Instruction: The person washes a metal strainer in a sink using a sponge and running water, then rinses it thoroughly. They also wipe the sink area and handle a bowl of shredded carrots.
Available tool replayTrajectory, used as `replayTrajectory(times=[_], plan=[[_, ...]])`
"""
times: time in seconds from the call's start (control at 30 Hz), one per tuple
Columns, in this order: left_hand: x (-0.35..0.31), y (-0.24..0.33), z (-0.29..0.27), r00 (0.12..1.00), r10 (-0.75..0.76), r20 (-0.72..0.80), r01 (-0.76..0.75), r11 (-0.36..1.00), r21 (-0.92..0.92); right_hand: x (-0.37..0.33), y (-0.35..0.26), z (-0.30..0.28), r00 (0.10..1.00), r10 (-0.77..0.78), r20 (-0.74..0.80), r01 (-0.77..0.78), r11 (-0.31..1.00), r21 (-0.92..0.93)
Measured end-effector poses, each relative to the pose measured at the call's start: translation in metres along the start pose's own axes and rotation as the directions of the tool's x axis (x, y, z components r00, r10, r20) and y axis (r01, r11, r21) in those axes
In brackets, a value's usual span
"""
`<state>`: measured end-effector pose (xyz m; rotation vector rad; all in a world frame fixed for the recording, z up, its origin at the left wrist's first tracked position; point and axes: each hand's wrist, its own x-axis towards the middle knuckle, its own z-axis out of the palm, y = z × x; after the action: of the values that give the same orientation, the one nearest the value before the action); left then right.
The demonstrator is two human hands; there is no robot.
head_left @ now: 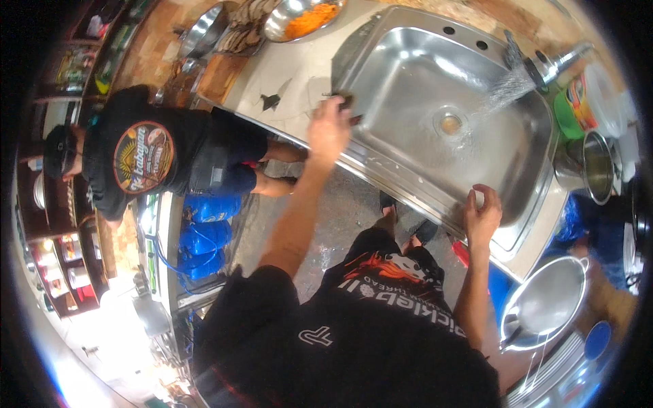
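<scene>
Along the left rim of the steel sink point(408, 102), my left hand point(330, 129) has its fingers closed around a small dark thing point(347, 102), blurred and mostly covered, its kind unclear. A reddish bit shows beside these fingers. My right hand point(483, 214) hangs over the sink's front rim at the right, fingers loosely curled and apart, with nothing plainly in them. Water runs from the chrome faucet point(547, 68) at the back right, falling toward the drain point(449, 122).
Left of the sink, a dark scrap point(271, 102) lies on the pale counter point(255, 78). Behind stands a steel bowl point(275, 24) of orange shreds. A steel pot point(597, 166) and a large colander point(544, 299) are at right. Another person point(160, 149) bends at left.
</scene>
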<state>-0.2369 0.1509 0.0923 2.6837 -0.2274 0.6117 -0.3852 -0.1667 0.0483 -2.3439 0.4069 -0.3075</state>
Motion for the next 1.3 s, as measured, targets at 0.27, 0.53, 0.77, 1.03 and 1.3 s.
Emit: replayTrajectory(times=[0.27,0.53,0.77,1.03,1.3], plan=[[-0.103,0.013,0.028,0.963,0.134,0.233,-0.164,0.980,0.115,-0.038,0.020,-0.018,0.990,-0.134,-0.048,0.135,0.991,0.022],[-0.123,0.224,0.106,0.829,0.416,0.375,-0.254,0.876,-0.411,-0.035,0.025,-0.019,0.976,-0.148,-0.163,0.151,0.988,0.011],[-0.104,0.045,0.055,0.908,0.329,0.260,-0.330,0.943,-0.041,-0.043,0.054,-0.056,0.957,-0.069,-0.283,0.042,0.994,-0.101],[-0.149,0.034,0.057,0.981,0.191,-0.007,-0.190,0.967,-0.172,-0.062,0.048,-0.053,0.961,-0.036,-0.273,0.039,0.999,0.006],[-0.161,0.225,0.073,0.819,0.569,0.069,-0.392,0.644,-0.657,-0.067,0.045,-0.053,0.943,-0.003,-0.331,0.050,0.990,0.135]])
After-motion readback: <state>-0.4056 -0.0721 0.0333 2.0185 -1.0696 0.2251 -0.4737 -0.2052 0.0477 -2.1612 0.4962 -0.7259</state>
